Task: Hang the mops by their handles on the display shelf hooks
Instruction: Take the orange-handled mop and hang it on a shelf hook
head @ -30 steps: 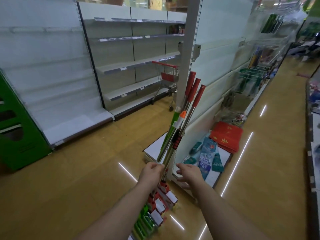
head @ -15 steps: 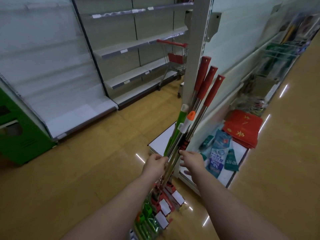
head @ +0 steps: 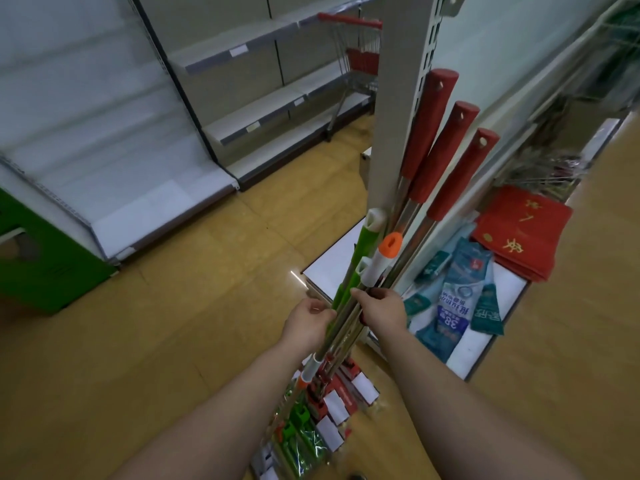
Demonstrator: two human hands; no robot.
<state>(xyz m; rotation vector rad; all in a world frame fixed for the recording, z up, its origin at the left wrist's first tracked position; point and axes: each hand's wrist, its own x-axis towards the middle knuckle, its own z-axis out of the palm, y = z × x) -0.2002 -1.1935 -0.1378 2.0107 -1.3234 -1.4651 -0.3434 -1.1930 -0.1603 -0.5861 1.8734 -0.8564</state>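
— So, where are the mops?
— Bundled upright, heads on the wooden floor, leaning at the white shelf upright. Both hands are clenched on the shiny metal poles: left hand wraps from the left, right hand from the right.
— Handles?
— Three red grips with hang holes, two green grips, one orange cap.
— Nearby?
— Teal packets and red envelopes lie on the base shelf.
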